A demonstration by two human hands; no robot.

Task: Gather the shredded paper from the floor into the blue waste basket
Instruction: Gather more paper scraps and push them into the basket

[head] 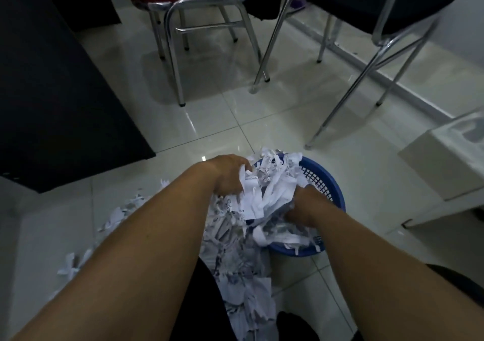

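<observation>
Head cam: both hands are holding a wad of white shredded paper strips (264,191) over the round blue plastic mesh waste basket (332,186).
Left hand (227,175): fingers curling into the wad's left side, gripping it.
Right hand (303,207): fingers digging in from the right, gripping too.
Basket: sitting on the glossy tiled floor (262,126), strips spilling over its near rim.
Leftovers: loose scraps (115,215) lying left of the left forearm.

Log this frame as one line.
phase: loading | left hand: grips shredded paper | right hand: grips same bundle | bundle: over blue waste basket, part trailing outside | remaining: scraps on floor, left side
</observation>
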